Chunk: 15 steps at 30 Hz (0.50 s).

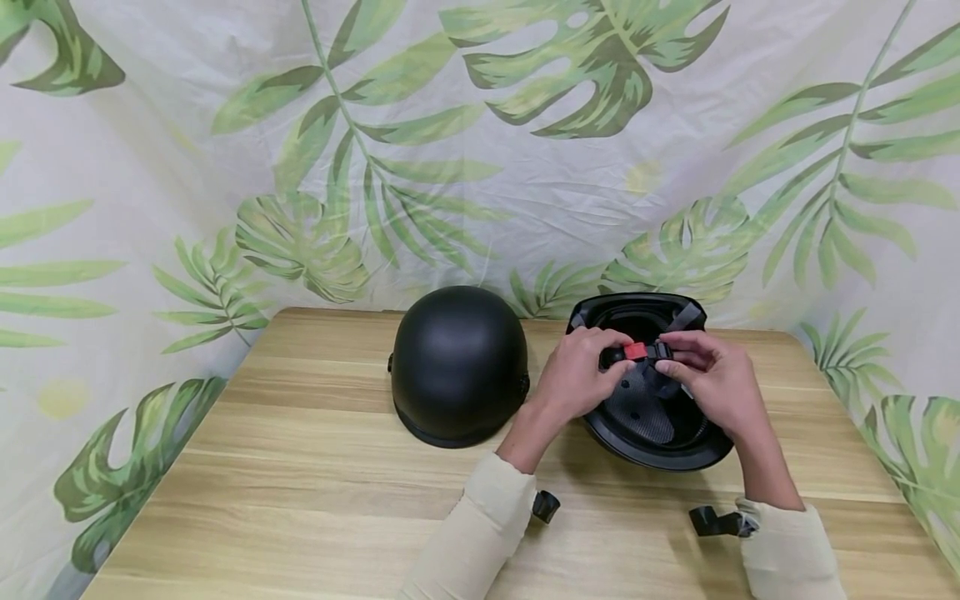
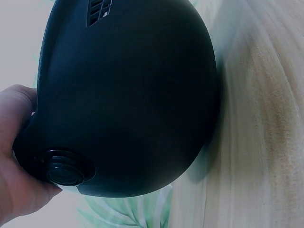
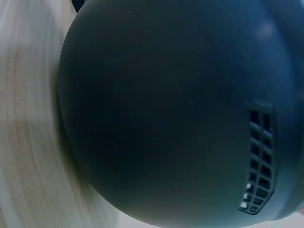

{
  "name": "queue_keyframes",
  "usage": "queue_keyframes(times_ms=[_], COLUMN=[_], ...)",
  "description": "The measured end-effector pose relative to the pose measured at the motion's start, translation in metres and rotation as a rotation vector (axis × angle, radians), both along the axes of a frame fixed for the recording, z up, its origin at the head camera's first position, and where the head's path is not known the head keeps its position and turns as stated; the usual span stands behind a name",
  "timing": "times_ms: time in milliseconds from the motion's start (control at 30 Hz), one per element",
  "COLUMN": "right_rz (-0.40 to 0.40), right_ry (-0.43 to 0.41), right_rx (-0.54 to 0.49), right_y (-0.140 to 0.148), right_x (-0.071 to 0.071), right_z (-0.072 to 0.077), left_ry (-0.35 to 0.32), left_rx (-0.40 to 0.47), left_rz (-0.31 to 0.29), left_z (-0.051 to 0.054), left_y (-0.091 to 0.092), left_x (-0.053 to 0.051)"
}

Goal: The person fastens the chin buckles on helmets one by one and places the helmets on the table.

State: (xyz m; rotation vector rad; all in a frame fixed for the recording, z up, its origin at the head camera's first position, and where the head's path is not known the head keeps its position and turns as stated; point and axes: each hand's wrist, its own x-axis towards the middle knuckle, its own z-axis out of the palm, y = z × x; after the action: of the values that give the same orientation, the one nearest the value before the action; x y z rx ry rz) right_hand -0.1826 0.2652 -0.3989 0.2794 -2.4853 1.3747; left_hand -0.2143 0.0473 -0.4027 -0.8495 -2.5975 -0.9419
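Note:
A black helmet (image 1: 652, 457) lies upside down on the table, its padded inside facing up. Over its opening, my left hand (image 1: 576, 373) pinches the left side of a chin-strap buckle (image 1: 635, 351) with a red part. The right hand (image 1: 716, 379) pinches the black strap end at the buckle's right side. Both halves meet between the hands; whether they are latched cannot be told. In the left wrist view, the helmet's shell (image 2: 128, 104) hides most of the left hand (image 2: 19, 175). From the right wrist, the shell (image 3: 175, 114) covers the buckle and nearly all of that hand.
A second black helmet (image 1: 459, 367) stands dome up, left of my left forearm. Both helmets are on a wooden table (image 1: 300, 500), near its back edge. Behind hangs a leaf-print cloth (image 1: 420, 150). A small black wrist mount (image 1: 546, 506) protrudes from the left sleeve, another (image 1: 712, 522) from the right.

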Motion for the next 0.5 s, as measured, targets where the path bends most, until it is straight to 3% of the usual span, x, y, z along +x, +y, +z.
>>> queue_keyframes(times_ms=[233,500], right_rz=[0.006,0.011], right_ry=[-0.022,-0.005], right_rx=[0.028,0.019], right_y=[0.0029,0.0021], right_x=[-0.0006,-0.0004], right_z=[-0.0008,-0.0020], left_ry=[-0.024,0.009], left_rx=[0.020,0.028], left_rz=[-0.002,-0.039], left_z=[-0.0012,-0.0010], left_y=[-0.0019,-0.0026], left_x=[-0.0002,-0.0004])
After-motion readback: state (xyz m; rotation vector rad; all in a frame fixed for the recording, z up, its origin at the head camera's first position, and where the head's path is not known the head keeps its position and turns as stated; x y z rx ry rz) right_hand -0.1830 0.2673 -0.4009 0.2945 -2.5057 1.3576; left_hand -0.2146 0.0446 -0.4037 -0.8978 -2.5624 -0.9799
